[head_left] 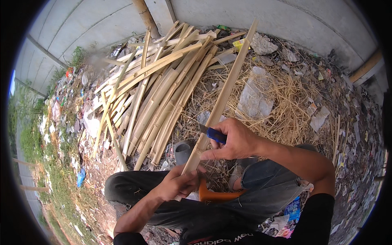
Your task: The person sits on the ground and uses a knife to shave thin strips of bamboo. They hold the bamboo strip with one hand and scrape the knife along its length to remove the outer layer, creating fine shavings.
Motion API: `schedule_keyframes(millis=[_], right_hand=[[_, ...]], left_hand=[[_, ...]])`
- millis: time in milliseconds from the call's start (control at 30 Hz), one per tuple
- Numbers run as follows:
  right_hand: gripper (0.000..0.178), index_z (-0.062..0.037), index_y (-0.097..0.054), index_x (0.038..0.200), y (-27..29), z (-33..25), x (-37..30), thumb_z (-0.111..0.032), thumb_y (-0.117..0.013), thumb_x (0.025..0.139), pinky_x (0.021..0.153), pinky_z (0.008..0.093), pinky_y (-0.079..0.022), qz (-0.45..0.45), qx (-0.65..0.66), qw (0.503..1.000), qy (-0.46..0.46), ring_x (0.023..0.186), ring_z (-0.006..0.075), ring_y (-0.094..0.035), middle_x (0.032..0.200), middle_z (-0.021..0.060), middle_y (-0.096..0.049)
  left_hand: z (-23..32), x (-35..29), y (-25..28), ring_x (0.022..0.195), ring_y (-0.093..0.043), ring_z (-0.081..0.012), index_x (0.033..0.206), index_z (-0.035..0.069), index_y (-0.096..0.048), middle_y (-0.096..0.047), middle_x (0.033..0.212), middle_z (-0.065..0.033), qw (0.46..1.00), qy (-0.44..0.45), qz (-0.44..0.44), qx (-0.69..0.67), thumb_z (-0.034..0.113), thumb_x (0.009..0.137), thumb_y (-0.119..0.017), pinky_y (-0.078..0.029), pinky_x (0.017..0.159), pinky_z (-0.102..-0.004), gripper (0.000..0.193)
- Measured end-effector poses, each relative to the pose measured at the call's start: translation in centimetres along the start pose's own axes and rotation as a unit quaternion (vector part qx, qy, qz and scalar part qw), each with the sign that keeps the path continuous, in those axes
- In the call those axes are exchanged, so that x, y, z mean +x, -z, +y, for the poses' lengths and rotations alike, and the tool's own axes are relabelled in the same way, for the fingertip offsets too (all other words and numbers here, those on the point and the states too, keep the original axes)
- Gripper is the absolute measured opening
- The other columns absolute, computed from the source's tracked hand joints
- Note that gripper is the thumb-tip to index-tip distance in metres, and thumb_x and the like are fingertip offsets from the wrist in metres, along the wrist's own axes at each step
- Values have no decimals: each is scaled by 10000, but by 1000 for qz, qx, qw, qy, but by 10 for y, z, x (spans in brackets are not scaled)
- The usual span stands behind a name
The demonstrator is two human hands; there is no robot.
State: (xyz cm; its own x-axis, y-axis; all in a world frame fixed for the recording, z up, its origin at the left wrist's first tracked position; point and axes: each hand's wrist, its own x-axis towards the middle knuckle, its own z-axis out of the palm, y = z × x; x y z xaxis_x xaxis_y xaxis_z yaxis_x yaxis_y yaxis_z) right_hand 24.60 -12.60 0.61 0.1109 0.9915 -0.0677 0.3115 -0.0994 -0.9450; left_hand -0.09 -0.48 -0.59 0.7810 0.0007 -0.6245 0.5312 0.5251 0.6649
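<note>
A long split bamboo strip (228,87) slants up and away from my lap, its far end pointing toward the wall. My left hand (177,184) is closed around its near end, above my left leg. In my right hand (233,141) is a blue-handled utility knife (216,135), gripped with the fingers wrapped round it. Its short blade lies against the strip, a little beyond my left hand. My right thumb stretches toward the strip's edge. Part of the knife handle is hidden inside my right hand.
A heap of split bamboo strips (159,96) lies ahead to the left. Pale shavings (286,98) and a crumpled plastic sheet (255,96) cover the ground ahead right. A grey cylinder (183,152) and an orange curved object (218,196) are near my legs. Concrete walls (261,14) stand behind.
</note>
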Motion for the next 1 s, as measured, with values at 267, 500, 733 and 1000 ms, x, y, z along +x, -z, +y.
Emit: schedule_keyframes(millis=[267, 500, 733, 1000], right_hand=[[582, -40, -632, 819, -18, 13, 0, -571, -867, 773, 600, 319, -497, 136, 23, 988, -68, 633, 135, -602, 718, 23, -621], [292, -48, -534, 1124, -21, -3, -6, -242, -712, 997, 426, 199, -335, 140, 268, 953, 0, 479, 17, -441, 701, -25, -550], [326, -51, -560, 1165, -13, -11, -29, -197, -755, 950, 451, 208, -348, 195, 253, 947, 44, 527, 26, -478, 770, -27, -596], [357, 2, -613, 1094, -68, 19, -82, -323, -705, 977, 613, 285, -454, 226, 35, 973, -16, 678, 99, -570, 788, 36, -633]], left_hand=[[-13, 2, -6, 471, -362, -83, 1337, 14, -487, -404, 636, 20, 997, -69, -40, 23, 281, 1117, -448, -307, 444, -251, 347], [10, -3, -50, 519, -462, -95, 1529, 52, -309, -510, 744, -14, 976, -182, 21, 117, 280, 1138, -401, -433, 511, -246, 463], [16, 2, -61, 641, -631, -145, 1550, 35, -251, -627, 872, -92, 955, -211, -36, 206, 263, 1134, -404, -534, 572, -290, 498], [-48, 25, -57, 566, -570, -109, 1496, 23, -327, -668, 929, -97, 982, -173, -73, 26, 147, 1082, -513, -466, 499, -250, 470]])
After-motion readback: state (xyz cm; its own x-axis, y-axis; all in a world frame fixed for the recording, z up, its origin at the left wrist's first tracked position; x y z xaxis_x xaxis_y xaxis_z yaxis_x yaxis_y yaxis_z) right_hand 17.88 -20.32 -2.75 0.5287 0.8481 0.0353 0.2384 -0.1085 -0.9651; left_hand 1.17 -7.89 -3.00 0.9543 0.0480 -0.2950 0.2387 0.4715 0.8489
